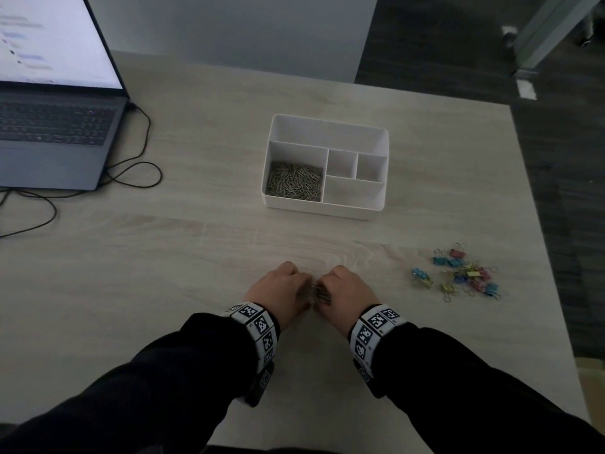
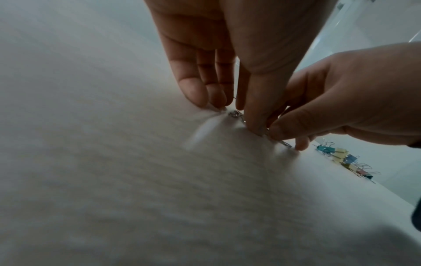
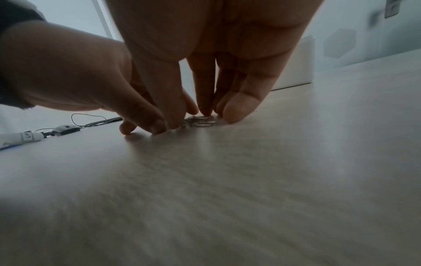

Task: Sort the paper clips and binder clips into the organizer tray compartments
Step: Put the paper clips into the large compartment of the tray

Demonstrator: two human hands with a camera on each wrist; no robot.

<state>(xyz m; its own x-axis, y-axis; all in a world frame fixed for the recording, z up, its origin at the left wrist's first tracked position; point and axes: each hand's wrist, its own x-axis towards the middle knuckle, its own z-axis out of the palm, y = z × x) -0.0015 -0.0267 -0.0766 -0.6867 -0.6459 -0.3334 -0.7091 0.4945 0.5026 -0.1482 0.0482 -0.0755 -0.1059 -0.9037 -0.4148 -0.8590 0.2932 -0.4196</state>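
Observation:
Both hands meet at the near middle of the table over a small heap of silver paper clips (image 1: 318,292). My left hand (image 1: 302,290) pinches the heap between thumb and fingertips (image 2: 200,97), which stand on the table. My right hand (image 1: 329,290) pinches the same paper clips (image 3: 206,122) from the other side. The white organizer tray (image 1: 327,211) stands farther back. Its large left compartment holds many paper clips (image 1: 293,183); the other compartments show nothing inside. Coloured binder clips (image 1: 458,273) lie in a loose pile on the table to the right of my hands.
An open laptop (image 1: 55,136) sits at the far left, with a black cable (image 1: 131,172) looping over the table beside it. The table's right edge (image 1: 553,257) runs just past the binder clips. Bare wood lies between my hands and the tray.

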